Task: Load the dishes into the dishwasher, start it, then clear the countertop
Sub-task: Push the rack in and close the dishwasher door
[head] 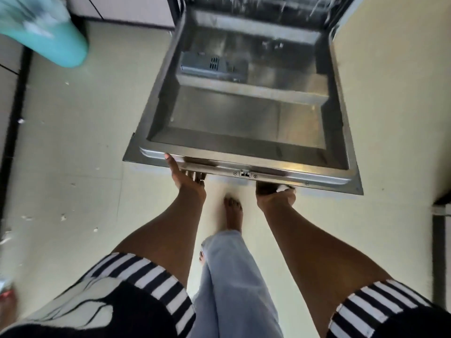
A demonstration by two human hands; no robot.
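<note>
Fingers (195, 177) of the left hand (188, 185) reach under the front edge of the dishwasher door (244, 132), and the thumb lies on top of its rim, so the edge is pinched between them. Further along the same edge, the right hand (274, 195) is tucked beneath it. Its fingers are hidden, so I cannot tell their state. The door lies open, nearly flat, above the pale floor (73, 142).
</note>
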